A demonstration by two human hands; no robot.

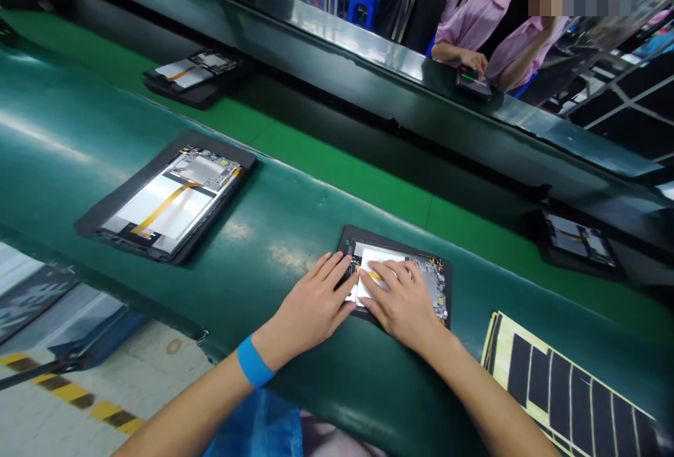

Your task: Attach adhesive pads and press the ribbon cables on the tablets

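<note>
A wide green counter is seen running from the lower right toward the upper left, with a brighter green belt beyond it and a dark glossy shelf farther back. At the lower right edge a sheet of black strips on yellow backing is laid on the counter.

An opened tablet is laid to the left, well apart from the hands, with its long axis slanted from lower left to upper right. Another opened unit is carried on the belt behind it, and a further one is seen at the right.

The tablet being worked on is set directly in front of the person, just beyond the wrists, face down with its insides exposed. Its long axis is laid roughly across the view, tilted down slightly to the right.

Both hands are placed on its left half. The left hand, marked by a blue wristband, is rested at the left edge, its fingers spread flat and apart. The right hand is pressed on the middle, its fingers also extended and apart, clamped on nothing, touching a small orange strip. The two hands are touching side by side; neither is nearer.

Across the shelf, a co-worker's hand is rested by a small device.
</note>
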